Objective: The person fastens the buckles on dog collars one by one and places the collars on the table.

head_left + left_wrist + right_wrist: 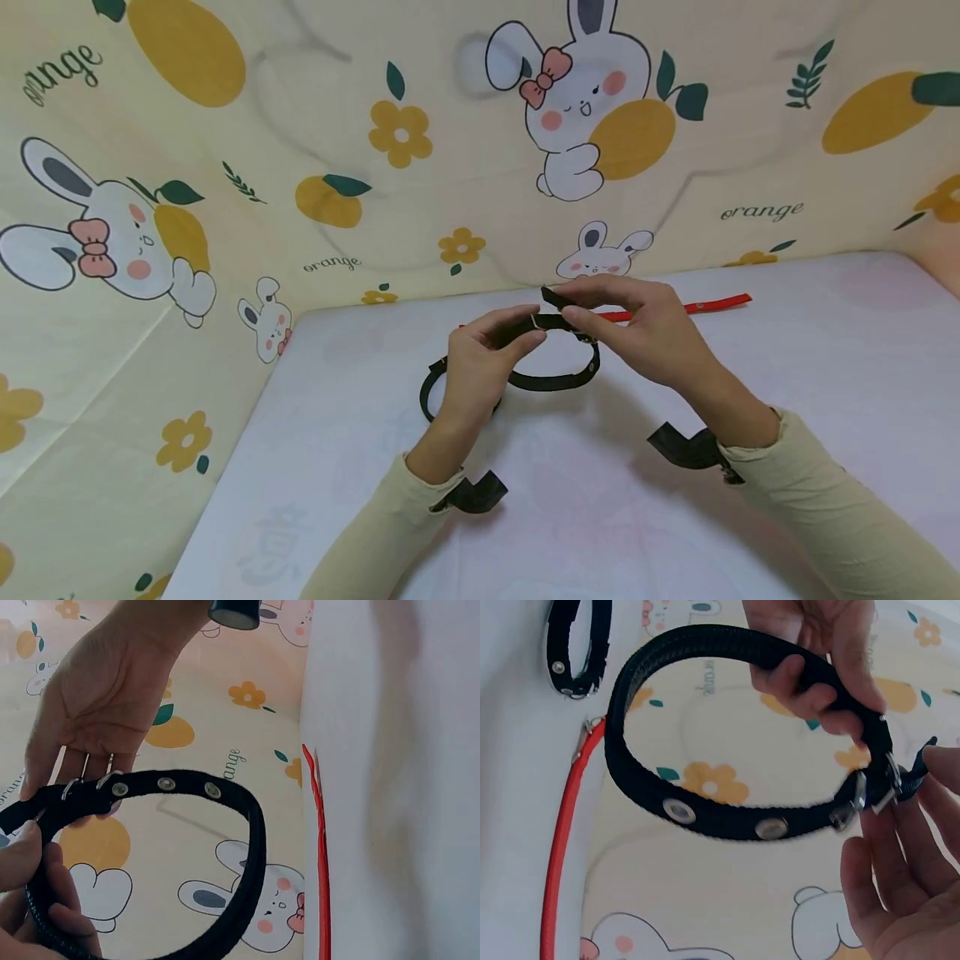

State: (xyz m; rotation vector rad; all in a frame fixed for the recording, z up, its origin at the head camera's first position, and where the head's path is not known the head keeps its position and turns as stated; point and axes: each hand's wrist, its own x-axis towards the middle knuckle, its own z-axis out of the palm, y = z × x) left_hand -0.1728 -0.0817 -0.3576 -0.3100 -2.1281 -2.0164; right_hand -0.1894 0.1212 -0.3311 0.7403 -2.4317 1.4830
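A black collar [551, 382] with metal eyelets forms a closed loop held up between both hands. My left hand [480, 358] grips the band beside the buckle, fingers curled round it; the right wrist view shows this hand [810, 682] on the strap [705, 641]. With thumb and fingers, my right hand [648, 333] pinches the strap's free end [553, 297], which sticks out past the metal rings. In the left wrist view the right hand [105, 697] is beside the buckle and the eyelets [166, 784] face the camera.
Behind the left hand a second black collar [426, 392] lies on the white table [360, 500]. A red strap [720, 305] runs along the table's back edge, in front of the patterned cloth [420, 200]. Black pieces [480, 493] hang at both wrists.
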